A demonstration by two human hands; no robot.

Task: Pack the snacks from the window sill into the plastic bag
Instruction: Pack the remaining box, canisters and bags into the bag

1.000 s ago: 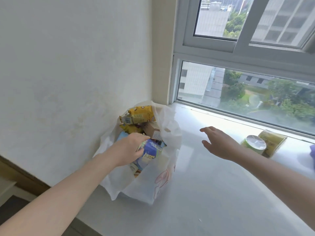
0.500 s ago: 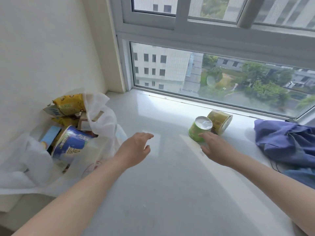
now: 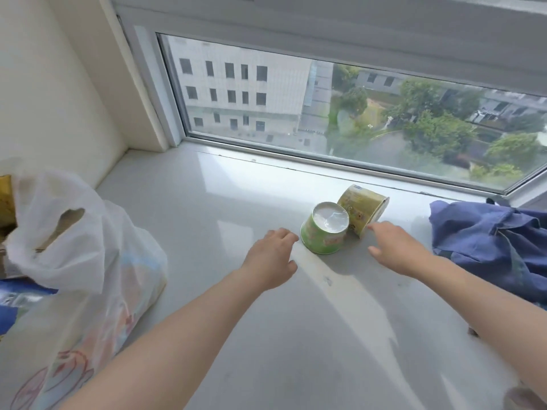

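Note:
Two snack cups lie on the white window sill (image 3: 296, 306) near the glass. The green cup (image 3: 324, 232) stands upside down with its white bottom up; the yellow cup (image 3: 362, 207) lies on its side just behind it. My left hand (image 3: 270, 263) hovers just left of the green cup with relaxed fingers, holding nothing. My right hand (image 3: 396, 250) reaches in from the right, fingertips at the yellow cup's rim, also empty. The white plastic bag (image 3: 88, 261) sits at the far left, holding snack packs, with a blue one (image 3: 17, 294) showing.
A crumpled blue garment (image 3: 488, 247) lies on the sill at the right. The window pane and frame (image 3: 325, 119) run along the back. A cream wall (image 3: 53, 84) closes off the left side behind the bag.
My left hand let go of the blue snack in the bag and swung right to the green cup. My right hand moved closer to the yellow cup. The view turned right.

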